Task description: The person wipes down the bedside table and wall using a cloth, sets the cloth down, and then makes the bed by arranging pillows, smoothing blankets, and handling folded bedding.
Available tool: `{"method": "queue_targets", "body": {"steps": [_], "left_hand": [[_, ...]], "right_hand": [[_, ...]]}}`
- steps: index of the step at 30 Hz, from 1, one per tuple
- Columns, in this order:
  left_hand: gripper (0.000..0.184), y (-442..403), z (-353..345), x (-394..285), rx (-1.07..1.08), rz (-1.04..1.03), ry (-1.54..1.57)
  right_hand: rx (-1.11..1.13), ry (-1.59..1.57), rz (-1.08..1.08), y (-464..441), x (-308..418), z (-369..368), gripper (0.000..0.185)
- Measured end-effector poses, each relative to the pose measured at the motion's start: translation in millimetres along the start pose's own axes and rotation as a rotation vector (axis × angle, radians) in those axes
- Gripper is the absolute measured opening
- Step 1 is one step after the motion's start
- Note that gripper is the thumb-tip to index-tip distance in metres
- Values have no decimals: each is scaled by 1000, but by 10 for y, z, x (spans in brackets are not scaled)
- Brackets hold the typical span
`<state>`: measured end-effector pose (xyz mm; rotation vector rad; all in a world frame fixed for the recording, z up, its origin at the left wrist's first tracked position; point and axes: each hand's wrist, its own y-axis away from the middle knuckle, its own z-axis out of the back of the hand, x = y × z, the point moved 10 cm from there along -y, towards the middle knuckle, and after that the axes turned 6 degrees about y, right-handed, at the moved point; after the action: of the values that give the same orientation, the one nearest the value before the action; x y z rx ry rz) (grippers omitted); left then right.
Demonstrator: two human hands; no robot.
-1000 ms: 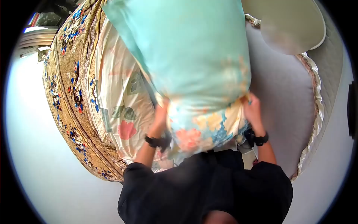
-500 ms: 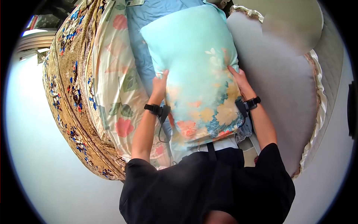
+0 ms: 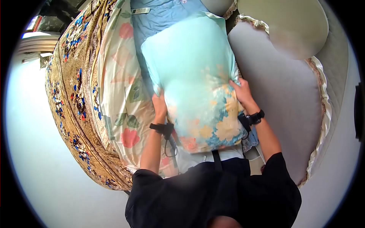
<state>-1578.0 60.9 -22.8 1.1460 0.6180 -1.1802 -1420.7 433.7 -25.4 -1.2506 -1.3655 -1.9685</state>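
A plump pillow (image 3: 190,57) in a pale turquoise case, printed with yellow, blue and coral flowers at its near end, lies in front of my body. My left hand (image 3: 159,106) grips its left side, fingers closed on the fabric and partly hidden by it. On the opposite edge, my right hand (image 3: 242,92) pinches the case with the thumb on top. Both wrists wear black straps with small devices. Beneath the pillow's far end spreads a blue sheet (image 3: 167,19).
Left of the pillow lie a cream floral quilt (image 3: 127,87) and a brown patterned cover (image 3: 68,106). A remote control (image 3: 140,11) rests on the blue sheet. To the right stands a grey cushioned panel (image 3: 281,102) with ruffled trim, with a rounded beige panel (image 3: 304,22) beyond.
Both hands have moved slightly down the view, and the pillow's far edge has come nearer to me. The case is bunched more at the sides. More of the blue sheet and remote shows.
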Motion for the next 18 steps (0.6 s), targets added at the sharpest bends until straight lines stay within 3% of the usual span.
{"method": "queue_targets", "body": {"steps": [3, 4, 5, 8, 10, 11, 12, 13, 14, 16, 17, 18], "left_hand": [[31, -179, 123, -1068, -139, -198, 75], [32, -203, 153, -1518, -159, -389, 41], [33, -335, 211, -1683, -162, -361, 98], [31, -592, 278, -2690, -149, -589, 142], [30, -1154, 283, -3074, -117, -565, 111], [34, -1671, 251, -2992, -9, -463, 164], [37, -1692, 58, -3206, 267, -645, 119], [41, -1818, -9, -3074, 214, -215, 247], [45, -2035, -5, -2959, 228, -339, 71], [58, -2628, -99, -1958, 208, -289, -40], [64, -2496, -235, -1617, 239, -118, -7], [71, -2321, -368, -1287, 259, 54, 21]], "right_hand": [[-116, 105, 196, -219, 743, 147, 26], [-142, 64, 223, -275, 985, 175, 26], [-155, -20, 264, -317, 1247, 185, 28], [-248, 62, 452, -680, 2044, 267, 34], [-226, -56, 426, -1253, 2377, 283, 40], [-120, -126, 482, -1427, 2618, 194, 56], [-1, 104, 528, -1795, 2818, 205, 89], [-292, 98, 513, -1770, 2841, 283, 69], [-375, 181, 503, -1957, 2705, 332, 69], [-415, 311, 559, -2355, 2114, 285, 78], [-412, 521, 602, -2247, 1841, 114, 74], [-89, 367, 567, -2172, 1447, -192, 73]]}}
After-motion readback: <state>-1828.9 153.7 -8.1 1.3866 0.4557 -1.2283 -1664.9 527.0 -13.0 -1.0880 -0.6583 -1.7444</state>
